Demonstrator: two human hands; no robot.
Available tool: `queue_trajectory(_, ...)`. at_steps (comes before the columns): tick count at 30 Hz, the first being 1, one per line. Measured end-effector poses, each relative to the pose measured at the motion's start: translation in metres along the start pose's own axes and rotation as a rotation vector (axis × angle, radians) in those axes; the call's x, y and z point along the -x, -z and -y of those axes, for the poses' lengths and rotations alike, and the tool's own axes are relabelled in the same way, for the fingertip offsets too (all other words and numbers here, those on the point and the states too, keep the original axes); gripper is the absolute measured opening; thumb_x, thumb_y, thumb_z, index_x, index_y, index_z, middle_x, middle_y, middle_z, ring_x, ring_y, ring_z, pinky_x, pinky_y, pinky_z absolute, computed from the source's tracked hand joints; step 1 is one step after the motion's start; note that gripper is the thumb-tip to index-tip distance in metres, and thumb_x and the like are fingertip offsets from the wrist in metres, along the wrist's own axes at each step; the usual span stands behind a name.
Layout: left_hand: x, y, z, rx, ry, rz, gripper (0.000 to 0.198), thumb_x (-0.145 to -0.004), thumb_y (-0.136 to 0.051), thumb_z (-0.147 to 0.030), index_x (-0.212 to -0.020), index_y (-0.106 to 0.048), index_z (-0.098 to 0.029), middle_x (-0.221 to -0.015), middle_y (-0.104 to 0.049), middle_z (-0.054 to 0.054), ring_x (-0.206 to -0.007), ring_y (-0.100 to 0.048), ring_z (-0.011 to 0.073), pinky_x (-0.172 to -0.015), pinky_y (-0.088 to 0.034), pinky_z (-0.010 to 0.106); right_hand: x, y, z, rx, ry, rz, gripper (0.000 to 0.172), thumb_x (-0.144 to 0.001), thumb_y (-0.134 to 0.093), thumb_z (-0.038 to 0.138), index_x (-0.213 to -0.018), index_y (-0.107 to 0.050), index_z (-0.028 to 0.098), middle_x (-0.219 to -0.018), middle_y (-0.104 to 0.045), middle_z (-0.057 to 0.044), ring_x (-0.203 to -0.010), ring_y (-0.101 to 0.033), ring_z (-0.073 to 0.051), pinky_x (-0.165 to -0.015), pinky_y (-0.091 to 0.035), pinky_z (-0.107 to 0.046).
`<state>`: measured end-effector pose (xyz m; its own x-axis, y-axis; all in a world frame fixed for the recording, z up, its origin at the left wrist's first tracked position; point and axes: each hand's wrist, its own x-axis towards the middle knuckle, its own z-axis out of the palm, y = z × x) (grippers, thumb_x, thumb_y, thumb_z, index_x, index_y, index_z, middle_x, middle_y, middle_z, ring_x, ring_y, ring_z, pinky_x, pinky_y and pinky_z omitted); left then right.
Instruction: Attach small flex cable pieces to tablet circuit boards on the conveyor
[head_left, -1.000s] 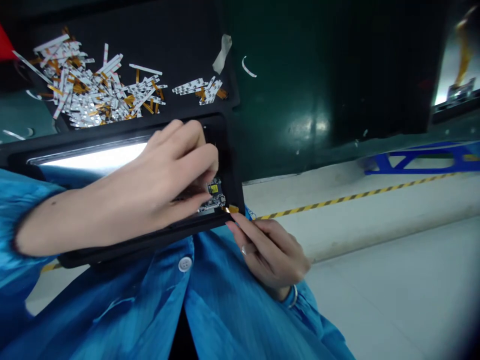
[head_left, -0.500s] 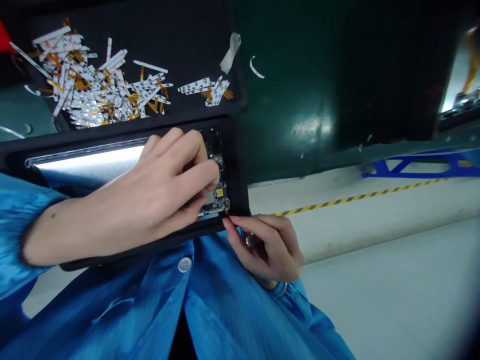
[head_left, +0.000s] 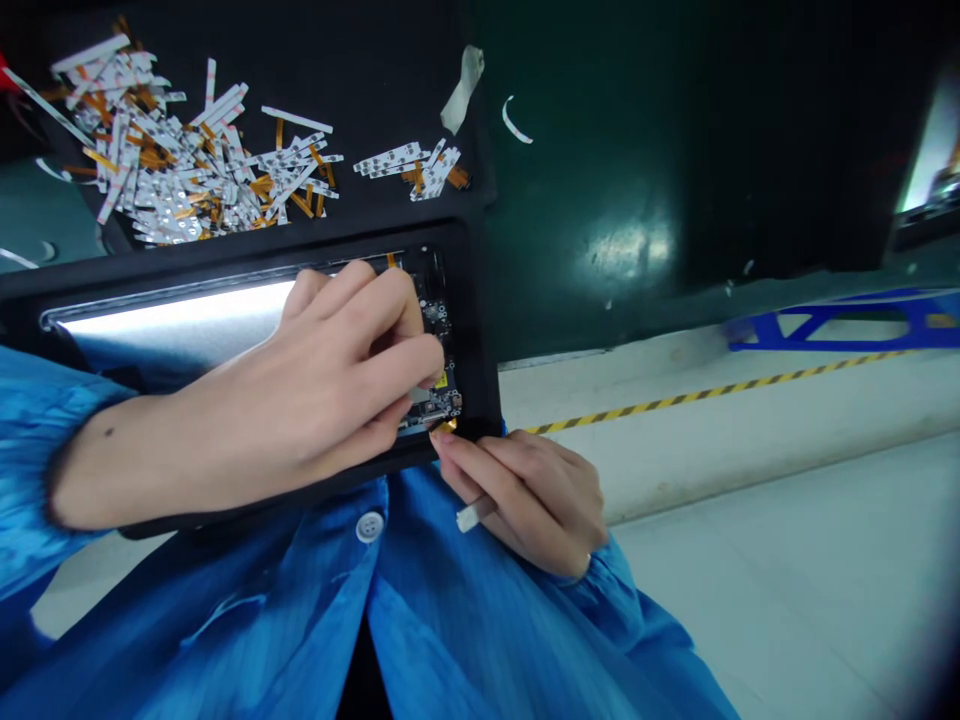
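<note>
A tablet (head_left: 180, 320) with its inside exposed lies in a black tray (head_left: 480, 330); its bright silver panel is on the left, its circuit board (head_left: 442, 310) on the right. My left hand (head_left: 337, 370) rests over the board, fingers curled and closed; what the fingertips hold, if anything, is hidden under them. At the board's lower right corner, my right hand (head_left: 525, 490) pinches a small orange flex cable (head_left: 446, 427) between thumb and finger. A white strip (head_left: 476, 513) sticks out below the right hand's fingers.
Behind the tray, a heap of white and orange flex strips (head_left: 187, 150) lies on a dark mat, with a smaller group (head_left: 431, 170) beside it. A crumpled piece of tape (head_left: 463, 90) and a curved white scrap (head_left: 516, 120) lie farther right. The green table's edge (head_left: 555, 360) runs right.
My right hand has turned and shifted slightly left at the board's corner. More of the orange flex cable and the white strip now show. My left hand stays over the board.
</note>
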<state>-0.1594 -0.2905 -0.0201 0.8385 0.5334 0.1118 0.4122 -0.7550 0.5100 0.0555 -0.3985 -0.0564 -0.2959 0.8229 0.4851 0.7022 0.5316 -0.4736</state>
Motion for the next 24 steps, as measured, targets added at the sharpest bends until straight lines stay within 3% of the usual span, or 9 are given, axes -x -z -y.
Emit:
queue_trajectory(3,0.000,0.000,0.000,-0.003,-0.008,-0.002,0.015,-0.101,-0.042,-0.015,-0.105,-0.056,-0.014,-0.100,-0.050,0.009,-0.088,-0.045,0.0212,-0.073,-0.032,0.034,-0.004,0.001,0.002,0.051,0.065,-0.006,0.024,-0.082,-0.077,0.007,-0.106,-0.072,0.009,-0.076,-0.068,-0.002,-0.055,-0.056,-0.014,-0.047,-0.049,-0.033)
queue_trajectory(7,0.000,-0.001,0.001,-0.003,-0.027,-0.015,0.014,-0.101,-0.042,-0.016,-0.105,-0.056,-0.014,-0.099,-0.050,0.009,-0.087,-0.045,0.0219,-0.072,-0.031,0.035,-0.010,0.004,0.006,0.073,0.048,0.026,0.022,-0.083,-0.076,0.007,-0.104,-0.071,0.010,-0.074,-0.066,-0.001,-0.056,-0.055,-0.013,-0.049,-0.050,-0.032)
queue_trajectory(11,0.000,0.000,0.003,0.010,-0.032,-0.012,0.013,-0.100,-0.044,-0.016,-0.104,-0.056,-0.014,-0.099,-0.050,0.009,-0.087,-0.045,0.0227,-0.072,-0.032,0.036,-0.016,0.010,0.009,0.098,0.026,0.125,0.018,-0.087,-0.071,0.007,-0.105,-0.071,0.012,-0.076,-0.066,-0.001,-0.059,-0.057,-0.014,-0.051,-0.052,-0.031)
queue_trajectory(17,0.001,-0.001,0.004,0.006,-0.038,-0.002,0.016,-0.096,-0.042,-0.011,-0.102,-0.057,-0.013,-0.099,-0.049,0.009,-0.087,-0.045,0.0216,-0.072,-0.034,0.035,-0.026,0.018,0.009,0.092,0.095,0.258,0.015,-0.091,-0.064,0.006,-0.105,-0.070,0.005,-0.079,-0.068,-0.006,-0.064,-0.060,-0.015,-0.057,-0.055,-0.032)
queue_trajectory(24,-0.002,-0.001,0.009,0.071,-0.034,0.031,0.023,-0.102,-0.032,-0.023,-0.103,-0.053,-0.017,-0.101,-0.050,0.009,-0.087,-0.049,0.0221,-0.070,-0.038,0.038,-0.039,0.025,0.009,0.064,0.174,0.341,0.015,-0.090,-0.062,0.002,-0.101,-0.071,-0.002,-0.081,-0.069,-0.011,-0.066,-0.064,-0.019,-0.052,-0.054,-0.034)
